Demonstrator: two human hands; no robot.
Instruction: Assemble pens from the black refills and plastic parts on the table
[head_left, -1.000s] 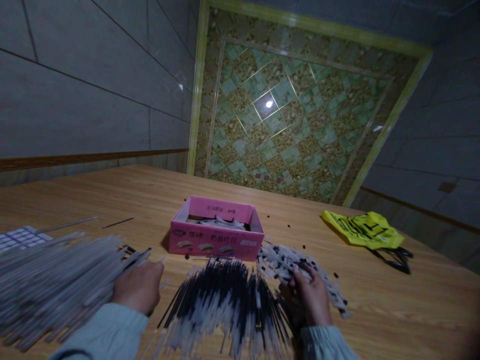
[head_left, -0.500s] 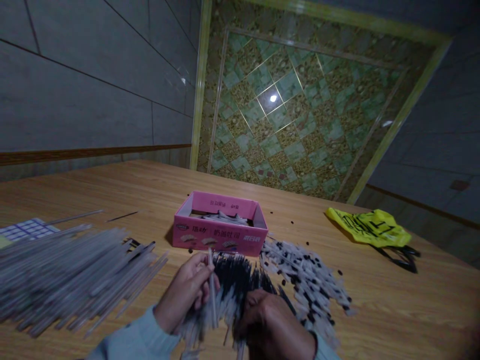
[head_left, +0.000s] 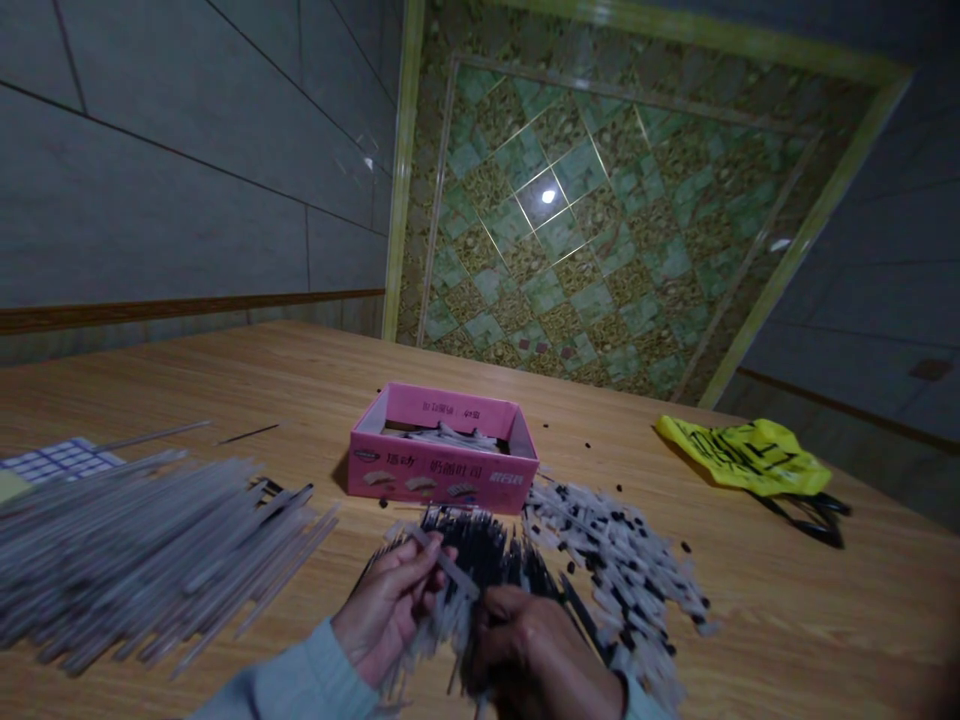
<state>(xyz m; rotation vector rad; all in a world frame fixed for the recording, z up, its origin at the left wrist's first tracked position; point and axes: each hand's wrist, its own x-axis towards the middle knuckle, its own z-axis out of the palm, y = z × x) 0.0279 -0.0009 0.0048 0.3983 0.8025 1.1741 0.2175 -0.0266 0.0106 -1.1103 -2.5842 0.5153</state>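
My left hand [head_left: 397, 595] pinches a thin translucent tube [head_left: 453, 570] between thumb and fingers. The tube slants down to the right, and its lower end comes close to my right hand [head_left: 540, 645]. That hand is closed, with its fingertips pressed together; what they grip is hidden and dark. Under and behind both hands lies a heap of thin sticks [head_left: 476, 538] with black upper ends and pale lower ends. To the right of the heap spreads a pile of small whitish and black pieces [head_left: 619, 565].
Just beyond the heap stands an open pink box [head_left: 442, 478] with pale, slender items inside. Many long clear tubes [head_left: 150, 565] lie at the left beside a checkered cloth [head_left: 64, 460]. A yellow plastic bag [head_left: 739, 455] rests on the wooden table [head_left: 292, 370] at the right.
The tube in my left hand has swung from almost upright to a slant, its lower end now toward my right hand. My left hand has shifted slightly right; the right hand has hardly moved.
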